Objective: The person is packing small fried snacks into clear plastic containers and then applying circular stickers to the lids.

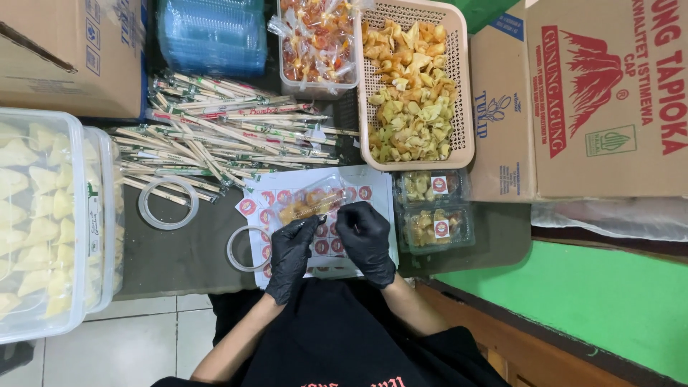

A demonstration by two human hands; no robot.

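Clamshell box [313, 203] of thin clear plastic, filled with golden fried pieces, sits tilted over a white sheet of round red stickers [362, 192] near the front edge of the dark bench [186, 251], held between both hands. Both hands wear glossy black gloves, bare forearms running back to a black shirt. The left hand [289, 254] angles up from below, its fingers closed on the box's near left corner; the right hand [368, 240] curls beside it, fingertips pinched at the box's right end, though whether they grip the box itself or a sticker cannot be told. Just left of the hands lie two clear tape rings [168, 203], flat on the bench. To the right, two closed clear boxes [436, 208] of the same snack lie one behind the other, each with a small round red-and-white label on its lid. At far left stand large translucent tubs [50, 222] of pale folded dumplings. Farther back, a loose heap of paper-wrapped chopsticks [229, 132] spreads across the bench. Behind that, a tan perforated plastic basket [459, 86] holds crinkled yellow fried pieces, next to a clear tub of small orange sauce bags [315, 43] and a stack of bluish clear lids [211, 36]. Brown cardboard cartons [573, 100] with red print stand at right.
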